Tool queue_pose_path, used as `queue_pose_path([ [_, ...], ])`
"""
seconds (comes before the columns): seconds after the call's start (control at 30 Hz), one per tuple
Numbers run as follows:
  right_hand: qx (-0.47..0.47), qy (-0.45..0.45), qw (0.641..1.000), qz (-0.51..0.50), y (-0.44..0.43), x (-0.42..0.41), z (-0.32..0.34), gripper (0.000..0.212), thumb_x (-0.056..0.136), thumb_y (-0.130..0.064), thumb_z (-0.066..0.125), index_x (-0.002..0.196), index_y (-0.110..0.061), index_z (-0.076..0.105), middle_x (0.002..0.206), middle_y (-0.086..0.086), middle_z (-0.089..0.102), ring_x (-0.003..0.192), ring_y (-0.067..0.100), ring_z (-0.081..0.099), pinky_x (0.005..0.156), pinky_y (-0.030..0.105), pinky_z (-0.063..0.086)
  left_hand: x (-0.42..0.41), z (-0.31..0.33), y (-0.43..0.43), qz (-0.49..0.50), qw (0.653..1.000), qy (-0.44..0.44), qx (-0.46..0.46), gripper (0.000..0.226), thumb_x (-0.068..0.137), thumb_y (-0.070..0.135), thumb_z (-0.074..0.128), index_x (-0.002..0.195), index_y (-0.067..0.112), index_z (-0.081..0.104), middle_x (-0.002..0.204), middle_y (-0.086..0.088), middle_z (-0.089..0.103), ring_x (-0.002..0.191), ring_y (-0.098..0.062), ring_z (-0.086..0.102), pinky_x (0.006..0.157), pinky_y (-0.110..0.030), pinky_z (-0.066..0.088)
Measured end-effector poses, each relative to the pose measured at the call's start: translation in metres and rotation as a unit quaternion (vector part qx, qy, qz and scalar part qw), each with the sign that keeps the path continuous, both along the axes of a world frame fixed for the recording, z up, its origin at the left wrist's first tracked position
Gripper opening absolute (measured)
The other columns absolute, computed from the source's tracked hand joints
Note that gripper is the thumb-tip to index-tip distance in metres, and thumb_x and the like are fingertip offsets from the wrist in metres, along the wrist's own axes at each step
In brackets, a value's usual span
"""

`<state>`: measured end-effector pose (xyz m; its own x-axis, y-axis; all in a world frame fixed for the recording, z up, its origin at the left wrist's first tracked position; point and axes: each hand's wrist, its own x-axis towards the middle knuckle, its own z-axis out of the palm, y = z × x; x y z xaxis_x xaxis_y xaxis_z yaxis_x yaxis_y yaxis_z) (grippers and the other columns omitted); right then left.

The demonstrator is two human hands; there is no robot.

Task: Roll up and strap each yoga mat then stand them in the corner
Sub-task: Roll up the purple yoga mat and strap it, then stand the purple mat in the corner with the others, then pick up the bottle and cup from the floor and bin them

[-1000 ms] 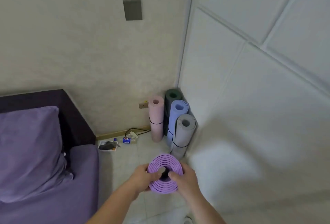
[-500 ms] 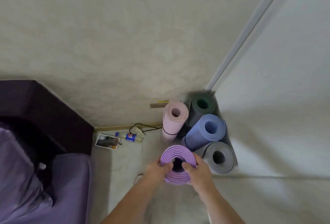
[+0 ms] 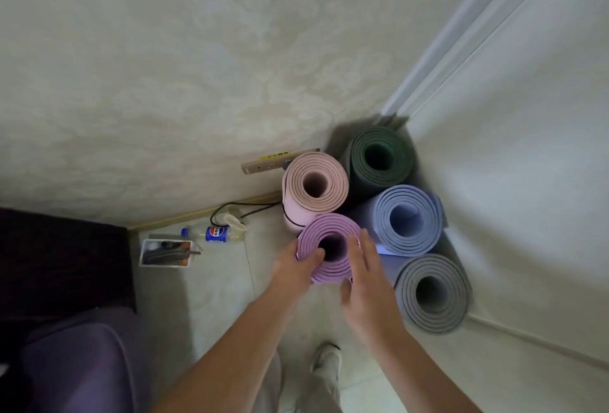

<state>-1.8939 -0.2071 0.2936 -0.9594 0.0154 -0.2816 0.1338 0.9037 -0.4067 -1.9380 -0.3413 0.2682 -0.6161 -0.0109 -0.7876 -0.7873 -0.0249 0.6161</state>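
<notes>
Lilac foam, wound into a tight spiral, fills the middle of the head view: a rolled lilac yoga mat held upright, its open end facing the camera. The left hand has its grip clamped on the roll's left side, fingers curled round the outer layer and the thumb laid over the top rim. The right hand lies against the roll's right side with its grip apart, fingers straight and spread, the thumb pointing left under the near edge. Whether the mat's lower end meets the pale tiled floor is hidden.

Four more rolls stand in the corner where the two cream walls join. A rolled pink mat stands just beyond the lilac one, with a thin black strap around it. Right of it, farthest into the corner, is a rolled dark green mat. A rolled blue mat leans just right of the lilac roll, and a rolled grey mat stands nearest, along the right wall.

To the left, by the skirting, lie a clear plastic bottle with a blue label, a looped black cable and a small white tray. Purple bedding fills the near left corner.
</notes>
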Motion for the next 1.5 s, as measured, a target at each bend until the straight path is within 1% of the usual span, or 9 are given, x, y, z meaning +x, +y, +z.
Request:
queue_pose_path([
  [0.13,0.083,0.032,0.990,0.105,0.004,-0.004,-0.011,0.100,0.067,-0.021,0.073,0.154,-0.010,0.026,0.163,0.019,0.015,0.151,0.034,0.011,0.116,0.057,0.027,-0.013,-0.001,0.009,-0.003,1.000,0.012,0.013,0.016,0.090,0.006,0.070,0.095,0.021,0.067,0.096,-0.012,0.072,0.096,-0.037,0.070,0.083,-0.057,0.058],
  [0.37,0.149,0.040,0.978,0.138,0.015,-0.007,-0.042,0.099,0.063,-0.021,0.072,0.153,-0.008,0.032,0.162,0.020,0.016,0.150,0.038,0.013,0.118,0.055,0.013,-0.009,-0.006,0.024,-0.012,0.999,0.043,-0.002,0.016,0.091,0.010,0.069,0.090,0.026,0.065,0.095,-0.008,0.071,0.096,-0.032,0.070,0.082,-0.051,0.059],
  [0.53,0.155,0.030,0.978,0.138,0.015,-0.008,-0.043,0.096,0.066,-0.022,0.072,0.152,-0.008,0.032,0.162,0.020,0.017,0.150,0.038,0.013,0.118,0.057,0.019,-0.011,0.004,0.012,-0.030,0.999,0.010,0.041,0.016,0.094,0.017,0.067,0.111,0.015,0.064,0.113,-0.017,0.069,0.103,-0.034,0.069,0.074,-0.036,0.063],
  [0.8,0.165,0.026,0.971,0.171,0.016,-0.006,-0.029,0.106,0.058,-0.031,0.081,0.150,-0.010,0.034,0.159,0.023,0.025,0.148,0.040,0.020,0.117,0.055,0.013,0.010,0.021,-0.001,0.044,0.997,-0.050,0.035,0.015,0.101,0.024,0.058,0.087,0.023,0.064,0.092,-0.004,0.068,0.090,-0.023,0.067,0.083,-0.033,0.057],
  [0.93,0.137,0.072,0.973,0.171,0.012,-0.001,-0.009,0.097,0.060,-0.027,0.081,0.146,-0.009,0.042,0.154,0.025,0.033,0.145,0.040,0.028,0.114,0.056,0.024,0.023,0.032,-0.006,0.094,0.994,-0.043,0.021,0.012,0.101,0.023,0.058,0.090,0.018,0.061,0.086,0.000,0.065,0.076,-0.016,0.064,0.071,-0.026,0.055],
  [1.1,0.027,0.151,0.969,0.193,-0.021,0.011,0.000,0.060,0.074,-0.017,0.065,0.133,-0.008,0.056,0.137,0.015,0.055,0.128,0.032,0.050,0.108,0.044,0.038,0.048,0.032,-0.042,0.136,0.989,-0.051,-0.019,0.010,0.101,0.027,0.056,0.106,0.019,0.059,0.110,-0.009,0.067,0.094,-0.026,0.069,0.083,-0.038,0.056],
  [1.17,-0.022,0.118,0.971,0.206,-0.044,0.021,-0.004,0.052,0.079,-0.023,0.049,0.129,-0.011,0.058,0.130,0.009,0.059,0.120,0.028,0.055,0.100,0.041,0.047,0.065,0.026,-0.070,0.161,0.984,-0.067,-0.027,0.014,0.102,0.025,0.055,0.111,0.016,0.060,0.109,-0.011,0.070,0.094,-0.027,0.071,0.080,-0.038,0.057],
  [1.27,-0.036,0.022,0.972,0.231,-0.076,0.033,-0.020,0.046,0.081,-0.020,0.053,0.127,-0.017,0.055,0.126,0.003,0.057,0.113,0.026,0.059,0.089,0.036,0.051,0.090,0.011,-0.117,0.205,0.972,-0.107,-0.045,0.015,0.100,0.023,0.058,0.109,0.011,0.062,0.101,-0.011,0.073,0.090,-0.028,0.073,0.076,-0.038,0.059],
  [1.5,0.082,-0.221,0.943,0.233,-0.113,0.039,-0.086,0.046,0.098,-0.032,0.049,0.142,-0.025,0.038,0.140,-0.001,0.043,0.130,0.017,0.045,0.100,0.030,0.038,0.128,-0.034,-0.210,0.302,0.936,-0.177,-0.030,0.013,0.096,0.013,0.062,0.102,0.003,0.067,0.087,-0.013,0.073,0.069,-0.027,0.068,0.063,-0.034,0.052],
])
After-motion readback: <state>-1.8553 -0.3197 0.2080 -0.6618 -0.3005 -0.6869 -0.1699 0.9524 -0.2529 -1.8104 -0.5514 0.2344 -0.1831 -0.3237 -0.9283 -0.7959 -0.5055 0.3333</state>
